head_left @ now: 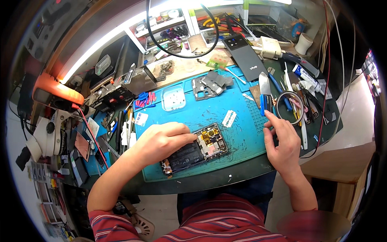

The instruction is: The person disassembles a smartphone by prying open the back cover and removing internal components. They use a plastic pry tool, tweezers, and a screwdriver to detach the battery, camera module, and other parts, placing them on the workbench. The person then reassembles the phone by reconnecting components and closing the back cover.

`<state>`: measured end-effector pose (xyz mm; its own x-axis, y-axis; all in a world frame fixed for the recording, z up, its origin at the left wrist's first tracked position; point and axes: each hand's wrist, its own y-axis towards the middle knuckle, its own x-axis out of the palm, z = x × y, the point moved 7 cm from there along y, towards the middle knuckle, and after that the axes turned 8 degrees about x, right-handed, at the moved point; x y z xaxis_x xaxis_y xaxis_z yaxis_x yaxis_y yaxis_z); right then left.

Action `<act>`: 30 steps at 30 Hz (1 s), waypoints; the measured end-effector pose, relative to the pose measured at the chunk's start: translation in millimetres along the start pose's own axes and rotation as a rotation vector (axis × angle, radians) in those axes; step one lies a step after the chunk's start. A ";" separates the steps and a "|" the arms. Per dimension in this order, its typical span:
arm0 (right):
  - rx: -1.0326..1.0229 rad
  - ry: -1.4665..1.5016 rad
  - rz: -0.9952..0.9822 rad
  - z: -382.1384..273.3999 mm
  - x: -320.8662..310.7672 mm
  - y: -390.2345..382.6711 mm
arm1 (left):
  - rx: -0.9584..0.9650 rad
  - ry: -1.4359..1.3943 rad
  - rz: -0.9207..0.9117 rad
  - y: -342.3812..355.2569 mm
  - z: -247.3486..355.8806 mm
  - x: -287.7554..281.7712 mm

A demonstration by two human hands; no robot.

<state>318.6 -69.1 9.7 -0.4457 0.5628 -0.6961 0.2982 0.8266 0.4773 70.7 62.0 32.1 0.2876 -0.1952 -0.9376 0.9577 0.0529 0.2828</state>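
A cluttered worktop (pixel 242 177) with a blue repair mat (pixel 238 121) laid across its middle.

On the mat lie an opened phone (pixel 197 150), a grey inner frame (pixel 209 85), a clear small tray (pixel 173 98) and a white slip (pixel 229 118); a dark back cover (pixel 246 56) and a tape ring (pixel 290 107) rest just beyond its edge.

One head-worn fisheye looks steeply down, close over the blue work mat (pixel 238 133).
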 end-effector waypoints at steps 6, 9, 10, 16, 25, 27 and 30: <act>-0.023 0.026 -0.002 -0.9 -1.3 1.3 | -0.051 -0.081 -0.099 3.6 -3.2 1.3; -0.024 0.025 -0.013 0.5 -0.8 1.1 | -0.061 -0.088 -0.159 14.2 -5.6 0.2; -0.020 0.025 -0.018 1.3 -1.0 1.3 | -0.062 -0.085 -0.180 19.3 -6.0 -0.7; 0.012 0.044 -0.023 4.8 -0.7 1.7 | -0.071 -0.108 -0.372 40.5 -11.2 4.3; 0.030 0.081 -0.024 6.5 -1.5 1.4 | -0.056 -0.037 -0.349 34.5 -4.3 -0.3; 0.030 0.080 -0.021 7.3 -2.2 1.7 | -0.033 -0.053 -0.247 25.0 -3.9 -1.9; 0.041 0.085 -0.027 8.5 -0.9 0.8 | 0.049 -0.037 -0.111 17.3 11.7 -0.5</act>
<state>326.4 -68.9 6.2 -0.5232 0.5397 -0.6596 0.3191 0.8417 0.4356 87.1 51.5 39.8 0.1790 -0.2331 -0.9558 0.9819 -0.0190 0.1885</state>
